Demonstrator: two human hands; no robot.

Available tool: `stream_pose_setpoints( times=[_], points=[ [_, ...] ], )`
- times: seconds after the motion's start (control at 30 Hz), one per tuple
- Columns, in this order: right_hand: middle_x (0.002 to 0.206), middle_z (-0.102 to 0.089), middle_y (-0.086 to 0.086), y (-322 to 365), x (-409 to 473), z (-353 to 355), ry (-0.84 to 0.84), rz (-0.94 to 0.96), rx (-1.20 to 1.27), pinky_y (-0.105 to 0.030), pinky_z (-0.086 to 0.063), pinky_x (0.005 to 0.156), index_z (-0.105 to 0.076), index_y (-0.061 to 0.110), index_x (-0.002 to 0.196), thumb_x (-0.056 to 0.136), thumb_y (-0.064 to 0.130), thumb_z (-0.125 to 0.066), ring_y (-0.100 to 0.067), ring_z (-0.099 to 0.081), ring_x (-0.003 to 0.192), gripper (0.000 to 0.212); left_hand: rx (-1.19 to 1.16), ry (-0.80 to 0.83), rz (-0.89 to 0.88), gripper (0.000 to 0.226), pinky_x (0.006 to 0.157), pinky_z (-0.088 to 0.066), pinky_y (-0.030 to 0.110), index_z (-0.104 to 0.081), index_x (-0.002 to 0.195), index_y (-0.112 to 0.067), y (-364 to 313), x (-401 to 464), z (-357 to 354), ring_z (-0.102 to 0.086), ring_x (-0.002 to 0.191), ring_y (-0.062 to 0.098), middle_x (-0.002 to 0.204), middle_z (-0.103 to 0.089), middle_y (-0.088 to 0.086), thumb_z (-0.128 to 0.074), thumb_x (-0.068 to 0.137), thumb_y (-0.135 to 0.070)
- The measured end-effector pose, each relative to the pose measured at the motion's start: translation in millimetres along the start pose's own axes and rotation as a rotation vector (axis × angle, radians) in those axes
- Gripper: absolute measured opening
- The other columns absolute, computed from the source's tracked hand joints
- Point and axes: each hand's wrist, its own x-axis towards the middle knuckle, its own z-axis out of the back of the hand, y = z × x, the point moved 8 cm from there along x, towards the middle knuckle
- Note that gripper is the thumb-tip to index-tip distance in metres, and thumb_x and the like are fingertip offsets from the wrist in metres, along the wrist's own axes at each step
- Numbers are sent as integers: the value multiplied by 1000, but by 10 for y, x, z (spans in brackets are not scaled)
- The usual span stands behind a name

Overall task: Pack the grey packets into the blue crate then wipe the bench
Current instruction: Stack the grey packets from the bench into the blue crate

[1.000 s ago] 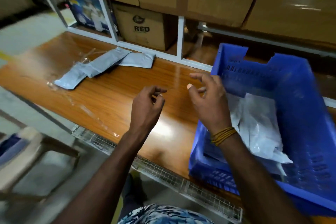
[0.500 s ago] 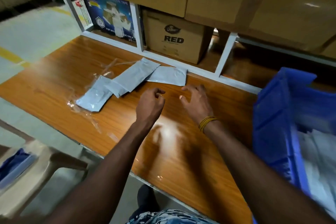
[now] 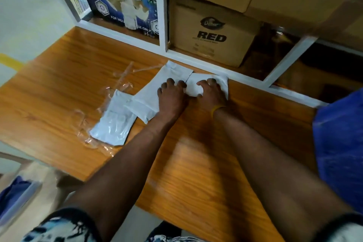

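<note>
Three grey packets lie in a row on the wooden bench (image 3: pixel 196 163). My left hand (image 3: pixel 171 97) rests on the long middle packet (image 3: pixel 153 94), fingers curled onto its top. My right hand (image 3: pixel 211 93) lies on the right packet (image 3: pixel 193 84) near the shelf frame, fingers bent over it. Whether either hand has a real hold on its packet I cannot tell. The left packet (image 3: pixel 114 125) lies untouched, partly under the middle one. Only a blurred corner of the blue crate (image 3: pixel 339 143) shows at the right edge.
Clear plastic wrap (image 3: pixel 94 122) lies crumpled around the left packet. A white shelf frame (image 3: pixel 163 25) runs along the bench's back, holding a brown carton marked RED (image 3: pixel 212 37) and a blue printed box (image 3: pixel 121 4). A chair with blue cloth (image 3: pixel 15 196) stands lower left.
Both hands have moved forward from mid-air above the bench onto the middle and right packets. The view swung left, so the blue crate slid to the right edge.
</note>
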Motion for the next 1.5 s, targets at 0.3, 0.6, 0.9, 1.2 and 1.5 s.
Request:
stream_pose_setpoints(
  times=[0.3,0.6,0.9,1.2,1.5],
  points=[
    [160,-22,-6,-225,183,-130,228,15,-281,-50,-27,114,-22,39,153,88,40,-60,-34,-27,143,75,136,118,1,37,109,-28,57,-48,134,-30,416,245,-233,-33,134,46,151,-26,19,-50,98,-39],
    [142,-39,-20,-332,-1270,-237,49,-292,-306,-51,-30,105,-37,24,140,85,65,-50,-39,-36,131,70,130,19,-93,56,102,-36,58,-58,123,-26,294,-557,-404,-44,123,46,129,-50,16,-57,74,-53],
    [146,-32,-9,-400,-1449,-336,23,-111,-147,-48,-47,91,-38,31,136,82,51,-58,-39,-44,120,61,11,55,-79,49,92,-42,47,-56,126,-27,224,-792,-374,-47,116,43,146,-32,18,-64,83,-50],
    [132,-50,-13,-683,-1736,173,-250,-293,365,-33,-40,96,-51,28,134,85,26,-66,-30,-45,124,51,-295,-64,42,44,87,-47,43,-60,122,-21,243,-913,-15,-51,112,43,136,-41,17,-68,81,-36],
    [126,-44,-2,-788,-2473,884,-472,-237,408,-34,-49,86,-45,35,134,85,35,-67,-15,-49,109,54,-522,-190,-11,38,87,-46,32,-57,122,-26,-540,-1604,291,-49,120,27,138,-39,9,-64,85,-36]
  ],
)
